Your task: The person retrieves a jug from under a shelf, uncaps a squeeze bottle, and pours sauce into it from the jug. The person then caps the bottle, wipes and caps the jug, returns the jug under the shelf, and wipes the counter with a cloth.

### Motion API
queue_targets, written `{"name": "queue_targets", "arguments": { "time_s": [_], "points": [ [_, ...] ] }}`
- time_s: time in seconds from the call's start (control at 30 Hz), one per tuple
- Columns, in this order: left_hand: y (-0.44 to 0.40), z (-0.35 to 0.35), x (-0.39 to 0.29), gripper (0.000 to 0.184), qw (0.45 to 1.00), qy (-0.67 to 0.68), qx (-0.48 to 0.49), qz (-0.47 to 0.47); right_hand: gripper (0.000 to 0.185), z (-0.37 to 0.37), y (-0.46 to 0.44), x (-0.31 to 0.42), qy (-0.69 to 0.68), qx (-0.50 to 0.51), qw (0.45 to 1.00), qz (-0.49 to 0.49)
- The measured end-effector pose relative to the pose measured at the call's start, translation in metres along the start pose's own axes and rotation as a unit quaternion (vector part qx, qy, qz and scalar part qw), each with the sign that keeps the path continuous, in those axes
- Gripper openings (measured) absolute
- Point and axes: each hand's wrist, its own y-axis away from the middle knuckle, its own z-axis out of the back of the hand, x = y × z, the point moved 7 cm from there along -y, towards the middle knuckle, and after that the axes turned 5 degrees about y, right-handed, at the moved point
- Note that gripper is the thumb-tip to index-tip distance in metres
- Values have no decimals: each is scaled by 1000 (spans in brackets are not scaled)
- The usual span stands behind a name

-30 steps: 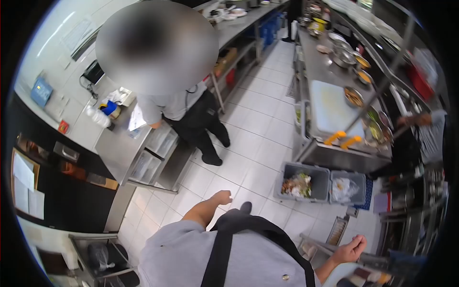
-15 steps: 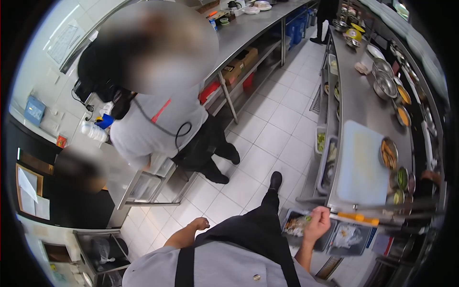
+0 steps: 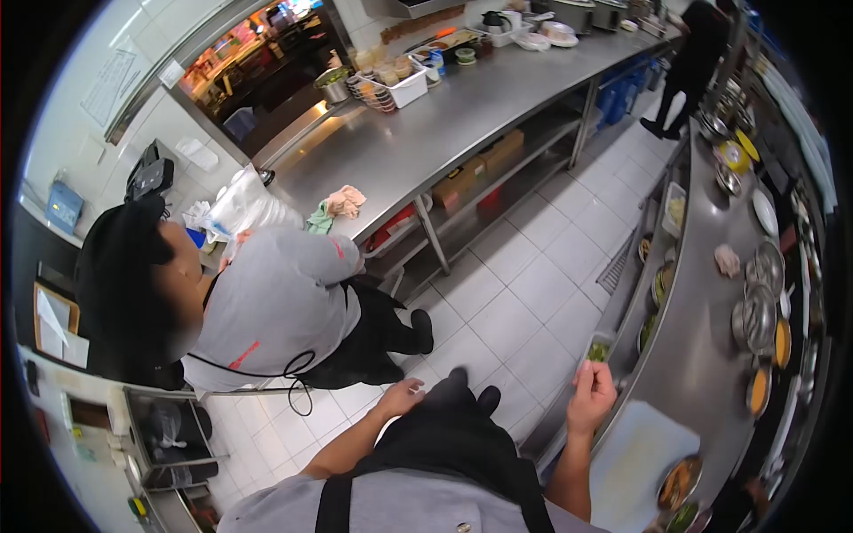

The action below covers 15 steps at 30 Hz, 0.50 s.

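My left hand (image 3: pixel 402 398) hangs in front of my dark apron (image 3: pixel 435 435), fingers loosely stretched, holding nothing. Raised at the right, my right hand (image 3: pixel 592 396) has its fingers curled closed, with nothing visible in them. Just beyond it is a small container of green food (image 3: pixel 600 348) on the shelf beside the counter. Below and to the right of that hand lies a white cutting board (image 3: pixel 644 457). A metal bowl of orange-brown food (image 3: pixel 680 482) stands at the board's right edge.
A co-worker (image 3: pixel 275 302) in a grey shirt stands close on my left, at a steel counter (image 3: pixel 391 142) with cloths (image 3: pixel 342 202). Another person (image 3: pixel 697 67) in black is farther down the tiled aisle (image 3: pixel 524 275). Metal bowls (image 3: pixel 755 315) line the right counter (image 3: pixel 711 222).
I have moved forward along the aisle, and the cutting board now lies lower in view. The co-worker appears farther left and lower. My right hand stays curled; my left fingers have loosened.
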Motion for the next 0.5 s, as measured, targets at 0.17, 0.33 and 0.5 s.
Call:
{"name": "queue_targets", "arguments": {
  "time_s": [0.17,0.33,0.5],
  "points": [
    [-56,-13,55,48,985,-134,75,72,21,-46,-56,-18,51,72,996,-21],
    [-130,-26,127,46,900,-363,239,38,20,-77,-118,-6,84,81,993,15],
    [-197,12,11,43,977,-203,61,4,21,-98,-185,-7,103,84,991,19]
  ]
}}
